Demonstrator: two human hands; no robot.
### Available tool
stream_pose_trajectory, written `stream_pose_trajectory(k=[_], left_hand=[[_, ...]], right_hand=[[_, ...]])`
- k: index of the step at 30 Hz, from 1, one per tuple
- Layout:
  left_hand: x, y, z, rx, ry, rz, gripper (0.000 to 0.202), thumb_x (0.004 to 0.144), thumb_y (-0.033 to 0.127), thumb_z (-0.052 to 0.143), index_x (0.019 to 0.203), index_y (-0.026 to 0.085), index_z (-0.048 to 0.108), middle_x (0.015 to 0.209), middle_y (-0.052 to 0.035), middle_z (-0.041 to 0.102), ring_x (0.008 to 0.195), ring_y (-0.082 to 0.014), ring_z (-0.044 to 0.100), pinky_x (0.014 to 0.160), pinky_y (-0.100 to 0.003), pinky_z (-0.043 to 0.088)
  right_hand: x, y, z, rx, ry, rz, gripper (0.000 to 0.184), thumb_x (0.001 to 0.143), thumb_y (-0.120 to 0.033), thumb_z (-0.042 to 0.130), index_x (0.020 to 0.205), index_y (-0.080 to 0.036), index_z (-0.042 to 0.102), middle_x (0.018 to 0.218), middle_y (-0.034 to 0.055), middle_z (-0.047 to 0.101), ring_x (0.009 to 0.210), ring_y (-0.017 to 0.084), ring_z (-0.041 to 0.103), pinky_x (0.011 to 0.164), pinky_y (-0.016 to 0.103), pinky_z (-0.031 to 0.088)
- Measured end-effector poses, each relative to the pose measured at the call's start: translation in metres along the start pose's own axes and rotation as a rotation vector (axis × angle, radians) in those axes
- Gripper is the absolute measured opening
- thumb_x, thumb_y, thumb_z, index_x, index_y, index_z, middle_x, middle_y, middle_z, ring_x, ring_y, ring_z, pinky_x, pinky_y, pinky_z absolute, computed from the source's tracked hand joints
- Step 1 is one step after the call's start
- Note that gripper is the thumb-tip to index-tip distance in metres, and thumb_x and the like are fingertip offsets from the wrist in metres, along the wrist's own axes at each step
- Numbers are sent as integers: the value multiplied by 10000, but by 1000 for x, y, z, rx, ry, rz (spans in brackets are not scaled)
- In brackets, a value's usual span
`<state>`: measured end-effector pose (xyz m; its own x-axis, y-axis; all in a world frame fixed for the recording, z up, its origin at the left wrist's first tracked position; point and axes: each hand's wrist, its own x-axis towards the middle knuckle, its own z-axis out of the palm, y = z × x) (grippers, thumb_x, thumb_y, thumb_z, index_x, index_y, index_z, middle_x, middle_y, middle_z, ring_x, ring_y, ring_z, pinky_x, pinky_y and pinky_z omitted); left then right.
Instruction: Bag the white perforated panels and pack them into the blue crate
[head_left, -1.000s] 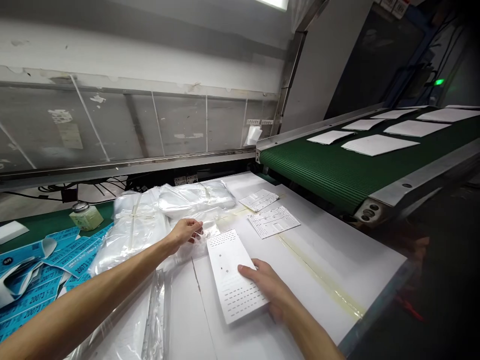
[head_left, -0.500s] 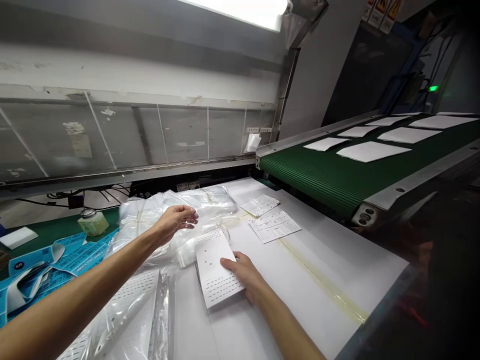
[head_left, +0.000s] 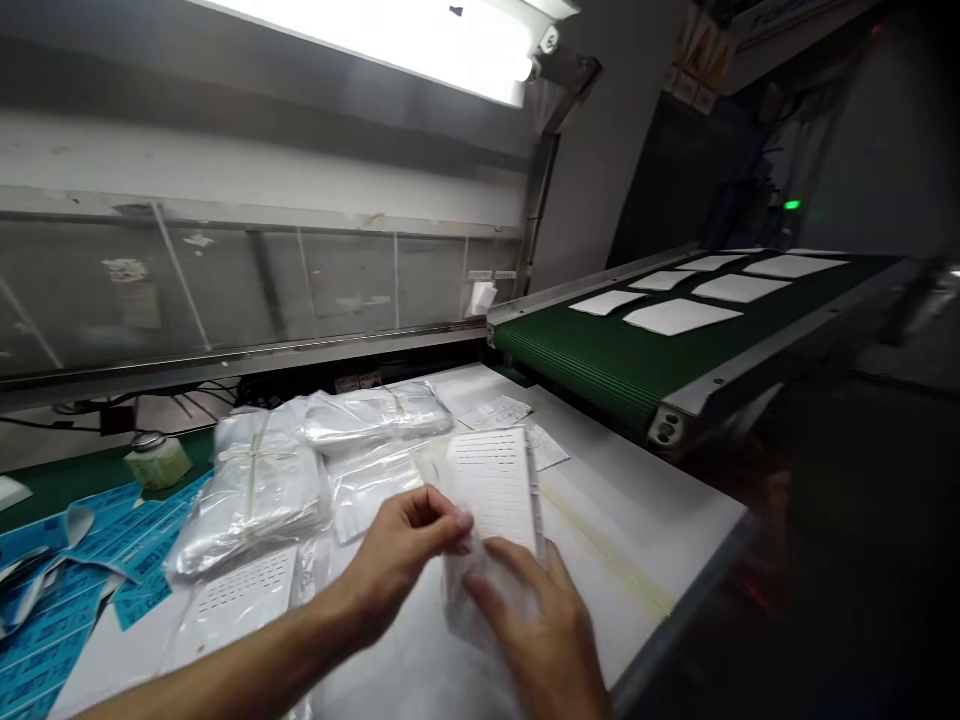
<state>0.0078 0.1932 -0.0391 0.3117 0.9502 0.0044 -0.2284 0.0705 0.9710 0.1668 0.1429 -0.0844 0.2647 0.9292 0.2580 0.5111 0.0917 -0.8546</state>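
Both hands hold a white perforated card (head_left: 496, 486) lifted above the white table (head_left: 660, 520). My left hand (head_left: 401, 550) pinches thin clear plastic at the card's near left edge, fingers closed. My right hand (head_left: 536, 615) grips the card's lower end, which sits in a clear plastic bag (head_left: 472, 590); the bag's outline is blurred. Just beyond the card lies a loose clear bag (head_left: 367, 490).
Tied bundles of clear bags (head_left: 255, 480) lie at the left and back. Another perforated card in plastic (head_left: 240, 595) lies near left. Blue labels (head_left: 67, 600) and a small jar (head_left: 154, 458) sit far left. Printed sheets (head_left: 495, 410) lie behind. A green conveyor (head_left: 600, 360) carries white sheets.
The card rose off the table and turned upright between both hands. My left hand came back from the bag pile with clear plastic and met the card's near edge. The view shifted left.
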Motion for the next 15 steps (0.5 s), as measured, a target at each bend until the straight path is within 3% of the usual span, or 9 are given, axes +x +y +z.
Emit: stream_pose_trajectory(k=[3, 7, 9, 12, 15], left_hand=[[-9, -18, 20, -45, -32, -62, 186, 730, 309, 704, 669, 165, 603, 706, -32, 641, 691, -146, 582, 720, -301, 472], [-14, -18, 14, -116, -142, -172, 201, 782, 309, 649, 672, 162, 567, 749, -52, 639, 760, -173, 597, 832, -392, 469], [-14, -13, 8, -92, -216, -216, 173, 791, 295, 634, 701, 168, 557, 711, -29, 606, 713, -152, 580, 818, -378, 469], [-8, -10, 1, 77, -270, -208, 110, 753, 240, 655, 784, 187, 564, 707, 8, 554, 692, -132, 556, 754, -310, 469], [6, -17, -3, 356, -174, -111, 133, 759, 271, 624, 862, 198, 583, 624, 46, 464, 617, -122, 504, 643, -266, 454]], right_hand=[[-7, 6, -6, -51, -16, -47, 232, 815, -465, 550, 920, -320, 699, 973, 42, 587, 853, 219, 609, 748, 279, 480], [0, 18, -21, -148, 63, -8, 192, 845, -384, 525, 916, -313, 689, 980, 35, 578, 876, 208, 600, 766, 267, 471], [8, 17, -28, -187, 38, -27, 195, 854, -368, 505, 922, -324, 682, 974, 25, 582, 856, 202, 600, 748, 272, 471], [21, 11, -43, -231, -35, -9, 198, 828, -400, 525, 910, -341, 695, 1006, 21, 594, 871, 221, 601, 765, 308, 467], [20, 12, -68, -7, -10, 160, 263, 733, -468, 627, 905, -292, 721, 1096, 43, 612, 1007, 276, 576, 821, 327, 471]])
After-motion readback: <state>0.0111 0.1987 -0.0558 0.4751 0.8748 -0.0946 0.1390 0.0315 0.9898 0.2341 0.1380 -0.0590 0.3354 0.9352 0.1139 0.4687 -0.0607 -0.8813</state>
